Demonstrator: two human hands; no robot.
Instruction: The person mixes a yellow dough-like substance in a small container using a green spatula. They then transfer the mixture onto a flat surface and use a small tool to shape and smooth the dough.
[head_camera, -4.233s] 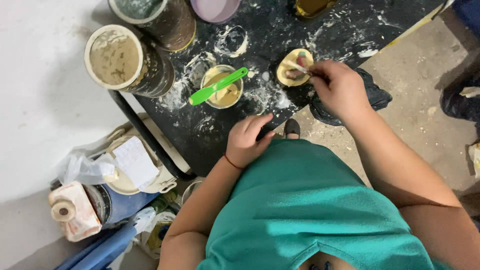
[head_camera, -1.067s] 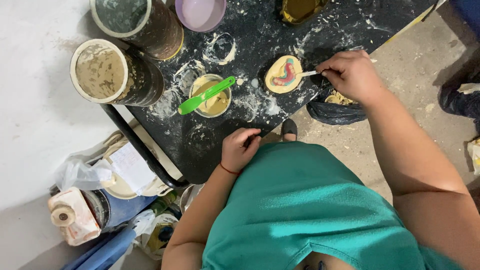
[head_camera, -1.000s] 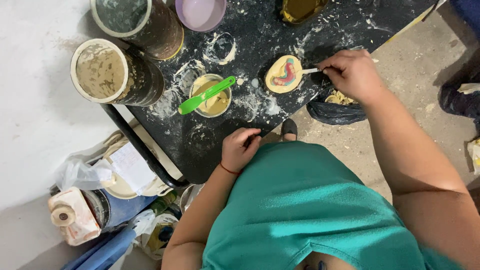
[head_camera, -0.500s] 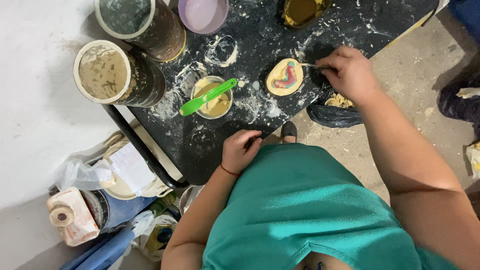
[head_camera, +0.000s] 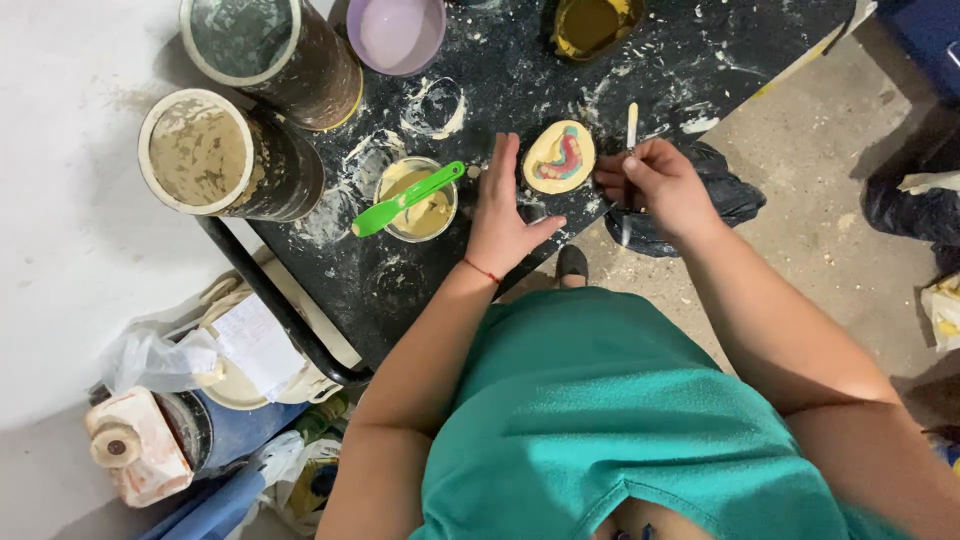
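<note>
Left hand (head_camera: 503, 212) moved up from table edge, now spread flat beside yellow mould (head_camera: 559, 157), thin white tool (head_camera: 629, 140) pinched by right hand (head_camera: 657, 185), green spatula (head_camera: 407, 198) laid across cup at left.

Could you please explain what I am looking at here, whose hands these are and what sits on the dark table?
This is one view from a camera worn on a person's head, looking down at their own bare hands. The left hand lies flat on the black, powder-streaked table, beside a pale oval cast with a pink and green arch. The right hand grips a thin white stick. Nearby stand a small cup of yellowish paste with a green plastic spatula across it, two tall dusty tubs, and a lilac bowl.
</note>
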